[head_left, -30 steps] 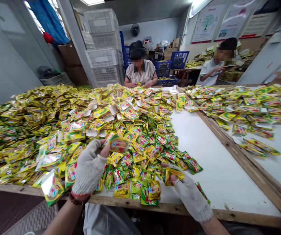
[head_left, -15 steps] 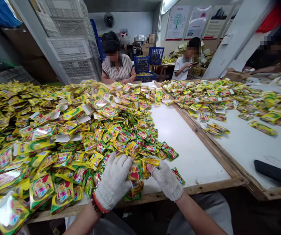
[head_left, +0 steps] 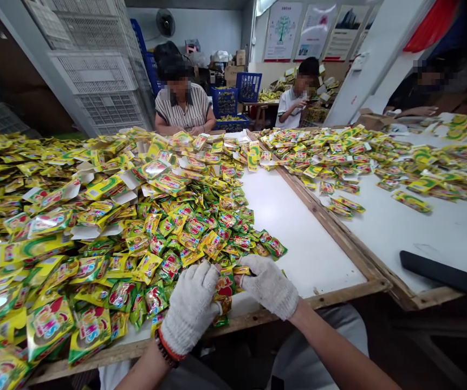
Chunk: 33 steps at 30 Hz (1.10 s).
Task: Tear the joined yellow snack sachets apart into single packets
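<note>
My left hand [head_left: 193,306], in a white knitted glove, is closed around a few small candy packets [head_left: 225,285] at the table's front edge. Green, yellow and red printing shows on them beside its fingers. Close by on the right, my right hand [head_left: 272,286], gloved too, pinches a yellow packet [head_left: 240,270] between thumb and fingers. That packet is seen nearly edge-on, and the right fingers hide part of it. A heap of loose green and yellow packets [head_left: 195,226] lies just beyond both hands.
Yellow cartons [head_left: 95,211] are piled among packets on the left. A wooden strip [head_left: 318,208] divides the white tabletop [head_left: 294,227]. A dark long object [head_left: 440,273] lies at right. Other people [head_left: 185,108] sit across the table, near stacked white crates [head_left: 95,73].
My right hand has turned, and its yellow packet has gone from face-on to nearly edge-on beside the left hand's packets. The whole view has shifted slightly.
</note>
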Tool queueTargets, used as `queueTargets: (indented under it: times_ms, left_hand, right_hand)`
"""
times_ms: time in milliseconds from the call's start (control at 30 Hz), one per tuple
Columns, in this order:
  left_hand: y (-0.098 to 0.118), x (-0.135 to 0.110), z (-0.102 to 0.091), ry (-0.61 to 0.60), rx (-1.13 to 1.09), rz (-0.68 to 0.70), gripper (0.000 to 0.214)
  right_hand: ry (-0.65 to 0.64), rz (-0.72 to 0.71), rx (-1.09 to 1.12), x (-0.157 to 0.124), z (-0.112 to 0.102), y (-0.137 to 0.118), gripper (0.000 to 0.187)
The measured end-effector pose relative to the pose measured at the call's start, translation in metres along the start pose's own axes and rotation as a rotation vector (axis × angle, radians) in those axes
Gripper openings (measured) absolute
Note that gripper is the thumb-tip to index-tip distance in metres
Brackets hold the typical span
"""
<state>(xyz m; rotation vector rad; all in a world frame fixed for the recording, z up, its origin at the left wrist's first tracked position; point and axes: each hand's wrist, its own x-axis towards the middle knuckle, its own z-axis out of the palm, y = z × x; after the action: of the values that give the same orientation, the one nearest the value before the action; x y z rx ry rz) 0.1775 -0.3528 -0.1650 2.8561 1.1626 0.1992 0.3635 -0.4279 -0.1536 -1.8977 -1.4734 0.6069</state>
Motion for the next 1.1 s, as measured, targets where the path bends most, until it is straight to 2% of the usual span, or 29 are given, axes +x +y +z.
queueTargets:
  times_ms: [133,267,367,467,567,633,733,800,900,1000,1100]
  left_hand:
    - [0.001,-0.001,-0.003,-0.006,-0.015,-0.087,0.058]
    - [0.008,-0.002,-0.002,-0.012,-0.03,-0.09,0.056]
    - [0.013,-0.001,0.001,-0.011,-0.028,-0.072,0.057]
    - [0.011,-0.001,0.0,0.008,-0.011,-0.075,0.056]
    - [0.008,-0.002,-0.001,0.054,0.008,-0.085,0.056]
    - [0.008,-0.003,0.0,0.089,0.016,-0.057,0.055]
    - [0.014,-0.006,0.003,0.131,0.027,-0.016,0.049]
    - [0.017,-0.007,0.001,0.132,-0.024,0.002,0.046]
    - [0.017,-0.003,-0.007,0.017,-0.262,0.023,0.044]
    - [0.018,0.007,-0.016,-0.138,-0.506,-0.045,0.042]
    - [0.023,0.026,-0.024,-0.156,-0.615,-0.074,0.047]
  right_hand:
    - [0.05,0.048,0.019,-0.003,-0.002,0.002,0.027]
    - [0.069,0.017,-0.097,-0.007,0.0,0.001,0.024]
    - [0.009,-0.036,-0.117,-0.008,0.003,-0.002,0.02]
    - [-0.05,0.001,0.024,-0.01,0.0,-0.005,0.019]
    - [-0.18,0.183,0.307,-0.016,-0.006,-0.009,0.029]
    - [-0.351,0.282,0.505,-0.021,-0.007,-0.013,0.035]
    - [-0.554,0.313,0.712,-0.026,-0.002,-0.018,0.045]
    - [-0.616,0.319,0.732,-0.025,0.003,-0.016,0.049]
    - [-0.521,0.317,0.569,-0.02,0.009,-0.008,0.042]
    - [-0.272,0.253,0.346,-0.016,0.008,0.003,0.036]
    - [-0.041,0.14,0.275,-0.012,-0.013,0.015,0.038]
